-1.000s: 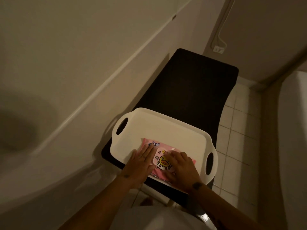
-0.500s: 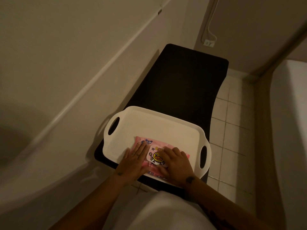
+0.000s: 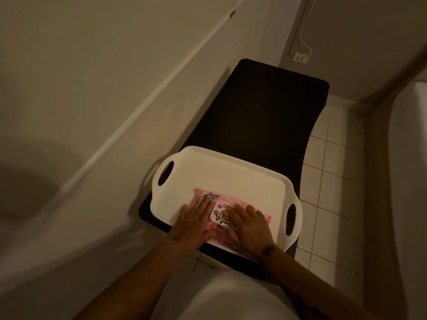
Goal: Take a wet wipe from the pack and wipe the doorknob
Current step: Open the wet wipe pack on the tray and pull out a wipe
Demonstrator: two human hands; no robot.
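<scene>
A pink wet wipe pack (image 3: 223, 214) with a yellow duck on its white lid lies in the near part of a white tray (image 3: 231, 172). My left hand (image 3: 196, 224) lies flat on the pack's left half, fingers together and pointing away from me. My right hand (image 3: 249, 227) rests on the right half, fingers curled at the lid's right edge. The lid looks closed. No doorknob is in view.
The tray with two handle holes sits on a black bench (image 3: 265, 107) against the left wall. Pale floor tiles (image 3: 332, 176) run along its right. A wall socket with a cable (image 3: 300, 58) is at the back. A white surface (image 3: 411, 181) rises at the right edge.
The view has shifted slightly. Both hands stay pressed on the pack in nearly the same spots, and the pack has not visibly moved.
</scene>
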